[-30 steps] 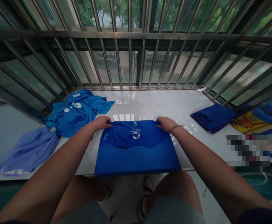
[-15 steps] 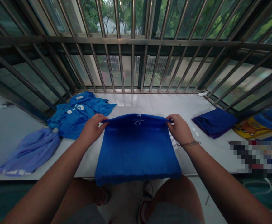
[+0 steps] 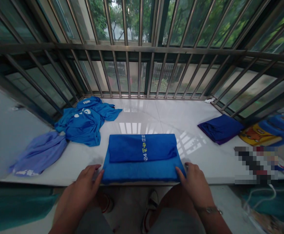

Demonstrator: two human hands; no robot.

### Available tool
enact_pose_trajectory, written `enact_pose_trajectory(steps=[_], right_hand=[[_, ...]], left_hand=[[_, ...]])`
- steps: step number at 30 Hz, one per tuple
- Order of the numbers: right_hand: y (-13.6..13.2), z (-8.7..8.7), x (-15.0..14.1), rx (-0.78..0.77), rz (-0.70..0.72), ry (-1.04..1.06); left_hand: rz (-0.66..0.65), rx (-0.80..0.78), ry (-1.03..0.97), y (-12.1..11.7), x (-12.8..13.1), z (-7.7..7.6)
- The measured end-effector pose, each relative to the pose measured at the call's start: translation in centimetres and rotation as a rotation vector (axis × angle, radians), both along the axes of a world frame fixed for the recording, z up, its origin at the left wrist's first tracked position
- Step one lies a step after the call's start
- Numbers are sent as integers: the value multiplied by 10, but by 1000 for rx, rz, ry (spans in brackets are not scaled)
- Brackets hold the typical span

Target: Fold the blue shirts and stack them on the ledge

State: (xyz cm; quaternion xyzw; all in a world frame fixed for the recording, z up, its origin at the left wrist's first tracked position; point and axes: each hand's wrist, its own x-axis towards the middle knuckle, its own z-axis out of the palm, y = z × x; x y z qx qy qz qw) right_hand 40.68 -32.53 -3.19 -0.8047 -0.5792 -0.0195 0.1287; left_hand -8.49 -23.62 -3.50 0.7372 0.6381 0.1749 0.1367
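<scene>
Folded blue shirt (image 3: 142, 156): flat on white bench (image 3: 142, 113), near its front edge. Left hand (image 3: 82, 188): grip open, empty, just beside the shirt. Right hand (image 3: 193, 185): grip open, empty, at the shirt's near corner. Also: crumpled blue shirt (image 3: 82, 125), lilac shirt (image 3: 40, 152), folded navy cloth (image 3: 220, 129).

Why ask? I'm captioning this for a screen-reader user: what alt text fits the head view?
A folded blue shirt lies on a white ledge, with the left hand and right hand at its near edge. To the left are a crumpled blue shirt and a lilac garment; to the right, a folded navy garment. Window bars stand behind.
</scene>
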Motion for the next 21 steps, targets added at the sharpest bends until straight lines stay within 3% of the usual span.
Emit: enact_pose_trajectory(steps=[4,7,10,14,18,21], right_hand=[[-8,-5,-14,-123,-14,15],[-5,3,-17,-138,-38,-8],[9,16,-21,-17,-29,-25],[45,30,-26,22,-42,199],[66,38,-20,-18,-72,337],[53,41,-14,-51,-81,305]], left_hand=[[125,-67,92,-12,2,-4],[137,-43,85,-6,17,-1],[113,-9,73,9,42,10],[121,-36,95,38,69,25],[130,-113,2,63,73,32],[155,-107,-7,68,65,35]])
